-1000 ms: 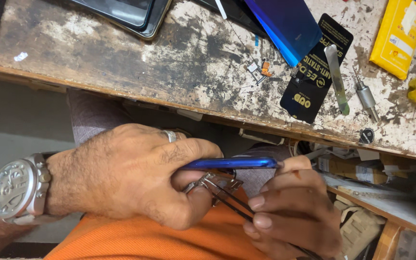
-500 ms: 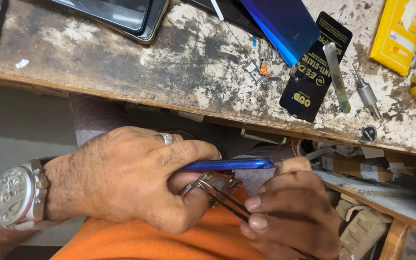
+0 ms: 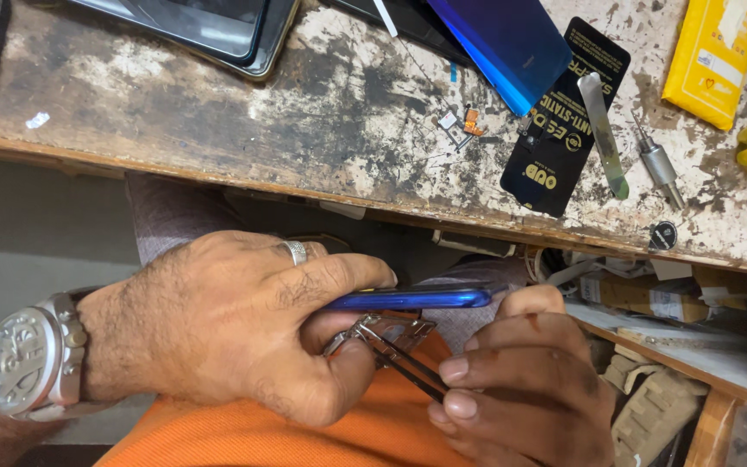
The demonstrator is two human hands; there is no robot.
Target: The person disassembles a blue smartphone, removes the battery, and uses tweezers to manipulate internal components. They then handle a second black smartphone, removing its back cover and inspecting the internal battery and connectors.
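Note:
My left hand [image 3: 235, 324], with a ring and a large silver wristwatch [image 3: 32, 359], grips a thin blue phone [image 3: 417, 298] edge-on, below the workbench edge and over my orange-clad lap. My right hand [image 3: 520, 380] pinches black tweezers [image 3: 404, 363] whose tips reach a small metal frame part [image 3: 386, 329] just under the phone, beside my left thumb. The right thumb rests against the phone's right end.
The worn workbench [image 3: 218, 112] holds dark phones [image 3: 209, 26] at top left, a blue phone back cover [image 3: 499, 47], a black anti-static packet [image 3: 564, 121], a metal pry tool [image 3: 605, 134], a screwdriver bit [image 3: 657, 169], a yellow box [image 3: 715, 56] and tiny parts [image 3: 464, 121]. An open drawer [image 3: 676, 303] with clutter lies right.
Both hands have kept their hold on the phone and tweezers; they shifted only slightly, with the view drifting a little.

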